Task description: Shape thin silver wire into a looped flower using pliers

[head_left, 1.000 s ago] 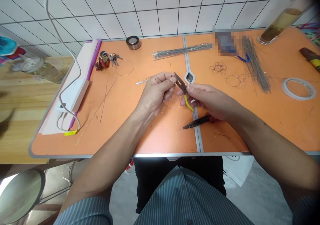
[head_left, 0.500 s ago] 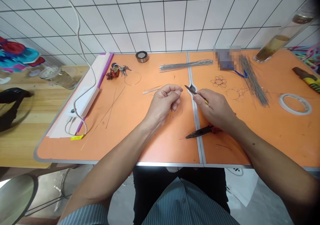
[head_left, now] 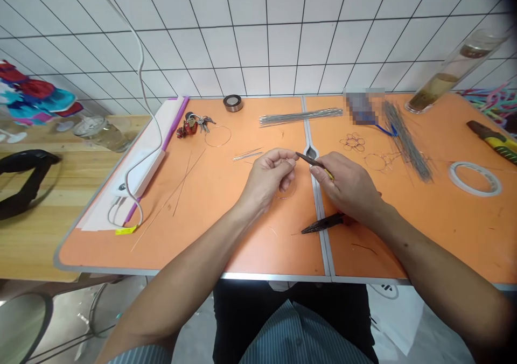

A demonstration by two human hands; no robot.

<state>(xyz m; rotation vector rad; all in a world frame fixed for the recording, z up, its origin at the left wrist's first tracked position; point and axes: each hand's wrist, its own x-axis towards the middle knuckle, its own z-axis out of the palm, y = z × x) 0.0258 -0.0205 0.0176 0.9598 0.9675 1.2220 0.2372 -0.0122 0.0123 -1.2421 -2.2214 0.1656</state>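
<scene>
My left hand [head_left: 271, 178] is closed in a pinch, its fingertips by the tip of a slim, dark, pointed tool. Below those fingers shows the curve of a thin wire [head_left: 287, 196], whose upper part the hand hides. My right hand [head_left: 349, 183] wraps around the pointed tool [head_left: 311, 160], which has a yellow handle and points left; its jaws are too small to make out. Under the right wrist, needle-nose pliers [head_left: 323, 224] with dark jaws and reddish handles lie on the orange table [head_left: 258, 251].
Straight wires [head_left: 301, 117] lie in a bundle at the back, with a darker wire bundle [head_left: 407, 140] to the right. A wire flower [head_left: 352, 142], white tape roll [head_left: 475, 179], keys [head_left: 200, 121], black tape roll [head_left: 233, 103] and power strip [head_left: 139, 178] surround the work area.
The view has tilted slightly upward, so the table sits lower in the picture. The pointed tool's tip has come closer to my left fingertips.
</scene>
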